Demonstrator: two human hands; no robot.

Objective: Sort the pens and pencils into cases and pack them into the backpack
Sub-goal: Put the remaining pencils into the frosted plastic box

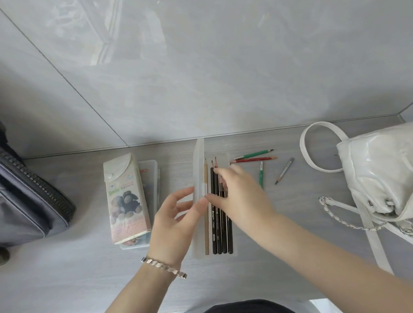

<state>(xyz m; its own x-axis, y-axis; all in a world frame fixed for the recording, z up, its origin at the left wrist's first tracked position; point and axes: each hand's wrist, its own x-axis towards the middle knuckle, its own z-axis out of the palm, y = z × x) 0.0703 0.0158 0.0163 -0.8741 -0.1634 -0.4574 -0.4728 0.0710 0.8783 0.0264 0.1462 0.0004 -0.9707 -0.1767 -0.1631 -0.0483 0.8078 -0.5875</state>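
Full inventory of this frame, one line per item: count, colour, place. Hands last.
clear case: 1, translucent, table centre, lid raised
pencils in case: about 5, one tan, rest black, side by side
loose pencils: 4, two green, one red, one grey, right of case
printed case: 1, cream, left of centre, atop a clear box
zipped bag: 1, grey, left edge
chain-strap bag: 1, white, right edge
bracelet: 1, silver, left wrist
left hand: pinches the case lid
right hand: fingers on the cased pencils
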